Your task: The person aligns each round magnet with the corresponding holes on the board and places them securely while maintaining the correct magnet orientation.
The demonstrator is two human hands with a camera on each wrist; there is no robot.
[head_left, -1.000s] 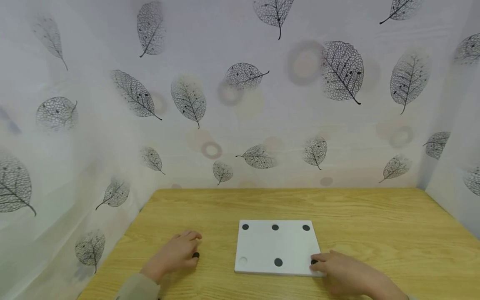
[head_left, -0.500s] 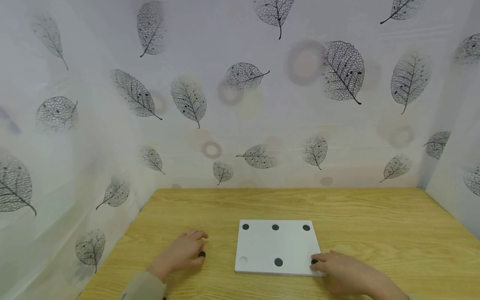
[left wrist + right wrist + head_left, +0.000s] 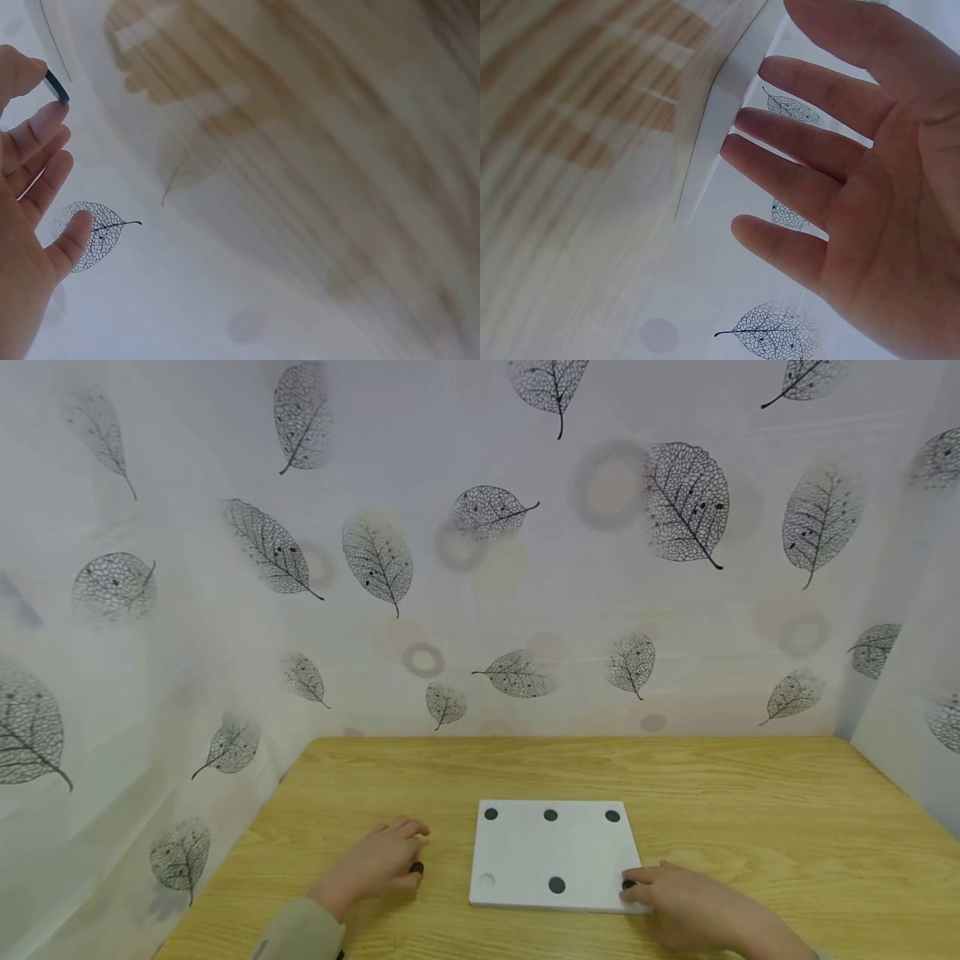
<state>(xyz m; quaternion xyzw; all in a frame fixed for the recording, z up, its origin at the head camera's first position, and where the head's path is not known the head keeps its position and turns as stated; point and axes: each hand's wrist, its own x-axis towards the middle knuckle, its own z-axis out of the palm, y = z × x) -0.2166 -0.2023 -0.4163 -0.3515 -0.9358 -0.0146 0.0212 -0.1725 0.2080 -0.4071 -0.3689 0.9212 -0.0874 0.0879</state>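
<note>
A small black disc (image 3: 417,867) is pinched between the thumb and a finger of my left hand (image 3: 375,866), left of the white board. In the left wrist view the disc (image 3: 56,86) appears edge-on at the fingertips, while the other fingers spread loosely. The white rectangular board (image 3: 517,852) lies flat on the table, with several black discs in it and one bare round recess (image 3: 487,881) at its front left corner. My right hand (image 3: 697,902) rests at the front right corner, its fingers straight against the board's edge (image 3: 724,112). Another black disc (image 3: 628,884) shows between its thumb and forefinger.
The wood-grain table (image 3: 750,810) extends around the board on all sides. A pale curtain with leaf prints (image 3: 525,568) hangs behind the table and along both sides.
My left hand has moved to the right, closer to the board, carrying the black disc. My right hand and the board have stayed in place.
</note>
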